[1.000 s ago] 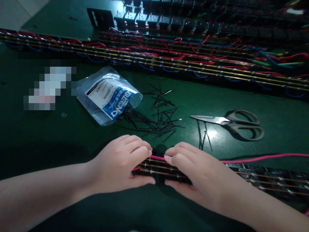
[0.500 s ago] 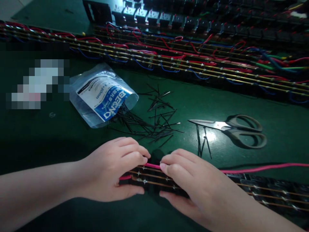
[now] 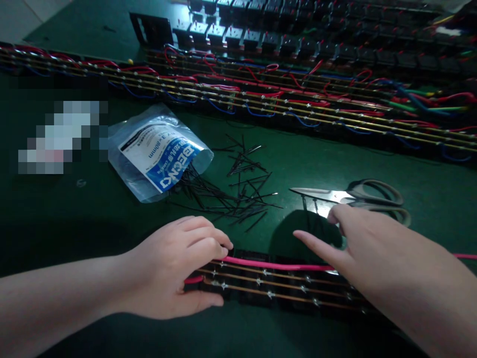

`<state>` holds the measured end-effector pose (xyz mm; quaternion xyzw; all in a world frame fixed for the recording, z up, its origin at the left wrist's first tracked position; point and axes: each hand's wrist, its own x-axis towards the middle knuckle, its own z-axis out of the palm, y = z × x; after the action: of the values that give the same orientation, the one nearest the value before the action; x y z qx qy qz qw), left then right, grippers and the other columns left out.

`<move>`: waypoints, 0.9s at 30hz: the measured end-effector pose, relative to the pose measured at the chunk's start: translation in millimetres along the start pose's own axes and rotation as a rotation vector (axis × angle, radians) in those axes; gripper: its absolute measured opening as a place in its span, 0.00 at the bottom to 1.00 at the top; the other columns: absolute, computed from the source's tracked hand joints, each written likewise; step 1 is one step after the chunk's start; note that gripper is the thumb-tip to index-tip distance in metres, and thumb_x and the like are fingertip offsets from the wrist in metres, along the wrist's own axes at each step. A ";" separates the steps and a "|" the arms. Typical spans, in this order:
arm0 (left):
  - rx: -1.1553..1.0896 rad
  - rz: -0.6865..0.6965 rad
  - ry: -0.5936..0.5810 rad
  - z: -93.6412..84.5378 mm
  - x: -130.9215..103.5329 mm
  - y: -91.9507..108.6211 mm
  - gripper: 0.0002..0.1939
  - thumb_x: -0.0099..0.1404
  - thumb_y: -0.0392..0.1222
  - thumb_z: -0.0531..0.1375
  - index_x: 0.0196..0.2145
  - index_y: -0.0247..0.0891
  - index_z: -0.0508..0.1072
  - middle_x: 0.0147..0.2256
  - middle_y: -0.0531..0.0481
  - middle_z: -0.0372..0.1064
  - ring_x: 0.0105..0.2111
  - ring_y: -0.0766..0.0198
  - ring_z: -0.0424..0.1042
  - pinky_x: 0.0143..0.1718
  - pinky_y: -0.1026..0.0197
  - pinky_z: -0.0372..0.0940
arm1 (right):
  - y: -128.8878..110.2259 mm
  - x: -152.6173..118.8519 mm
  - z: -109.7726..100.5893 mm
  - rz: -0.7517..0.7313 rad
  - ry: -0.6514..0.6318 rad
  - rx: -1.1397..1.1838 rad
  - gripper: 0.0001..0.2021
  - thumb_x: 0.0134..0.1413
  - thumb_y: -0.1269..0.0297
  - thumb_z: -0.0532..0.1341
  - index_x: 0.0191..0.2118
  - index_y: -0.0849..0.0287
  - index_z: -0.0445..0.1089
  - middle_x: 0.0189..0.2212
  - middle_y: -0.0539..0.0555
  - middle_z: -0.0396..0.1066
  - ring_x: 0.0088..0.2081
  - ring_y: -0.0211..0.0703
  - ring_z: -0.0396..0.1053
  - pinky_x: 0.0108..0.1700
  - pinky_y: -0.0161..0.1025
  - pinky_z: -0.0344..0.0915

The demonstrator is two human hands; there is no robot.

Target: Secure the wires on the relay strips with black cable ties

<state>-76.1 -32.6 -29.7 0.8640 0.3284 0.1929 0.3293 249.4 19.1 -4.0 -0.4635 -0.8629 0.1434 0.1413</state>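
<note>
My left hand (image 3: 175, 266) is closed round the near strip of switches, its fingertips pressing a pink-red wire (image 3: 279, 266) along the far edge. Thin copper rods (image 3: 285, 284) run along that strip, with shiny joints on them. Over the strip's right part, my right hand (image 3: 376, 248) has thumb and index finger spread, with nothing visible between them. Its index fingertip is close to the scissors (image 3: 320, 193) and partly covers the handles. Two or so black cable ties (image 3: 305, 211) lie beneath the blades, partly in the hand's shadow.
A clear plastic bag (image 3: 160, 154) with a blue-white label spills a pile of black cable ties (image 3: 238, 196) onto the green table (image 3: 122, 228). Behind runs a long wired strip (image 3: 238, 94) with red and blue wires. Black switch blocks (image 3: 251, 40) stand in rows at the back.
My right hand has let go of the pink-red wire and moved right and up, towards the scissors, its thumb and index finger now apart. My left hand has stayed on the strip.
</note>
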 end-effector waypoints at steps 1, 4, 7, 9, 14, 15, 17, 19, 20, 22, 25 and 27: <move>-0.002 0.003 -0.002 0.2 -0.2 -0.1 0.18 0.65 0.46 0.66 0.48 0.40 0.65 0.50 0.49 0.74 0.47 0.60 0.73 0.49 0.54 0.69 | 0.8 1.1 1.8 0.042 -0.025 -0.059 0.18 0.61 0.52 0.63 0.27 0.49 0.55 0.16 0.49 0.58 0.14 0.42 0.52 0.19 0.40 0.41; -0.013 -0.001 -0.005 1.1 -1.1 -0.5 0.18 0.66 0.46 0.65 0.48 0.40 0.65 0.50 0.49 0.74 0.48 0.61 0.72 0.48 0.55 0.68 | -7.6 6.0 3.3 0.264 -0.173 -0.325 0.21 0.54 0.48 0.66 0.25 0.49 0.54 0.17 0.52 0.64 0.14 0.43 0.59 0.17 0.40 0.50; -0.025 -0.014 -0.009 1.9 -2.1 -0.8 0.17 0.66 0.45 0.65 0.48 0.40 0.65 0.51 0.49 0.73 0.48 0.60 0.71 0.49 0.55 0.67 | -20.0 11.0 1.5 0.420 -0.345 -0.365 0.14 0.54 0.56 0.66 0.28 0.53 0.60 0.25 0.55 0.72 0.24 0.49 0.70 0.24 0.42 0.62; -0.038 -0.020 -0.005 2.4 -2.7 -0.8 0.17 0.66 0.45 0.65 0.48 0.41 0.65 0.51 0.49 0.73 0.48 0.60 0.71 0.50 0.53 0.67 | -24.9 13.3 0.8 0.475 -0.424 -0.339 0.09 0.55 0.61 0.64 0.30 0.54 0.62 0.29 0.55 0.73 0.30 0.51 0.73 0.30 0.43 0.65; -0.052 -0.029 -0.007 2.5 -2.7 -0.7 0.17 0.65 0.45 0.65 0.48 0.41 0.65 0.51 0.50 0.73 0.47 0.60 0.71 0.49 0.53 0.67 | -25.9 18.1 3.0 0.516 -0.503 -0.310 0.06 0.59 0.69 0.59 0.31 0.54 0.62 0.30 0.55 0.72 0.30 0.50 0.71 0.32 0.43 0.63; -0.052 -0.030 -0.006 2.4 -2.6 -0.5 0.17 0.65 0.44 0.65 0.48 0.41 0.65 0.50 0.50 0.73 0.47 0.60 0.71 0.49 0.53 0.67 | -25.4 19.5 3.7 0.512 -0.508 -0.311 0.07 0.59 0.70 0.58 0.30 0.54 0.62 0.29 0.55 0.72 0.30 0.49 0.70 0.31 0.43 0.62; -0.052 -0.032 -0.001 2.2 -2.2 -0.2 0.17 0.65 0.44 0.65 0.47 0.42 0.65 0.50 0.51 0.74 0.47 0.60 0.72 0.49 0.54 0.67 | -25.2 22.5 5.2 0.485 -0.501 -0.316 0.09 0.58 0.72 0.59 0.29 0.55 0.62 0.29 0.54 0.72 0.29 0.49 0.69 0.32 0.43 0.61; -0.047 -0.039 0.000 1.9 -1.7 0.2 0.18 0.64 0.44 0.66 0.48 0.42 0.65 0.50 0.52 0.74 0.47 0.61 0.72 0.49 0.54 0.67 | -27.0 25.6 6.6 0.427 -0.470 -0.320 0.09 0.57 0.73 0.60 0.28 0.55 0.63 0.29 0.55 0.72 0.30 0.49 0.70 0.32 0.43 0.61; -0.044 -0.044 -0.003 1.6 -1.4 0.4 0.18 0.64 0.44 0.66 0.48 0.42 0.66 0.50 0.52 0.74 0.47 0.61 0.72 0.49 0.55 0.67 | -28.8 27.1 7.1 0.389 -0.448 -0.322 0.08 0.57 0.73 0.60 0.28 0.56 0.64 0.30 0.55 0.73 0.31 0.49 0.70 0.32 0.43 0.62; -0.035 -0.052 -0.017 0.7 -0.6 0.4 0.18 0.63 0.44 0.67 0.48 0.42 0.66 0.50 0.53 0.74 0.48 0.61 0.72 0.49 0.55 0.67 | -34.4 29.7 7.6 0.325 -0.415 -0.331 0.08 0.58 0.73 0.59 0.29 0.56 0.65 0.31 0.56 0.73 0.33 0.50 0.71 0.34 0.43 0.62; -0.024 -0.045 -0.033 -1.1 0.7 -0.1 0.18 0.64 0.45 0.67 0.48 0.42 0.66 0.50 0.53 0.74 0.48 0.60 0.72 0.50 0.54 0.68 | -44.6 32.0 6.8 0.272 -0.394 -0.339 0.09 0.59 0.73 0.58 0.29 0.56 0.65 0.30 0.55 0.72 0.33 0.51 0.71 0.34 0.44 0.63; -0.019 -0.026 -0.035 -2.2 1.1 -0.6 0.19 0.64 0.47 0.67 0.48 0.41 0.66 0.50 0.52 0.74 0.48 0.60 0.73 0.50 0.53 0.68 | -49.6 32.5 7.0 0.237 -0.353 -0.335 0.09 0.58 0.73 0.59 0.28 0.56 0.64 0.28 0.53 0.71 0.31 0.50 0.71 0.32 0.44 0.62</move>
<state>-76.8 -30.5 -28.5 0.8597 0.3318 0.1764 0.3460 191.9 19.2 12.0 -0.5458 -0.8257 0.0928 -0.1078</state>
